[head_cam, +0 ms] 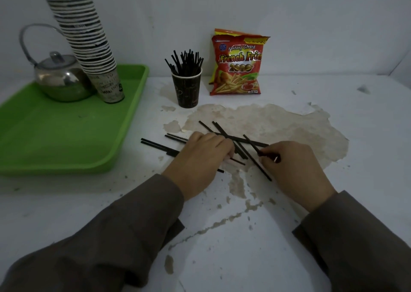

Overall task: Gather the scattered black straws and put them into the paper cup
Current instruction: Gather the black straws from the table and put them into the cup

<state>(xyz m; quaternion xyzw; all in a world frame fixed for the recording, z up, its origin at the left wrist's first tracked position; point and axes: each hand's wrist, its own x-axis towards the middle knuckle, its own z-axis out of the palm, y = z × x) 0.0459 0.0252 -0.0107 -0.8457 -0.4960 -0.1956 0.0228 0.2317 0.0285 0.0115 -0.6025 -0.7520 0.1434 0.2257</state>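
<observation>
Several black straws lie crossed on the white worn tabletop in front of me. My left hand lies over the left part of the pile with its fingers curled down onto the straws. My right hand pinches the end of one straw at the pile's right side. More straws stick out to the left of my left hand. Behind the pile stands a dark paper cup with several black straws upright in it.
A green tray at the left carries a metal teapot and a tall leaning stack of paper cups. A red French fries snack bag leans on the wall right of the cup.
</observation>
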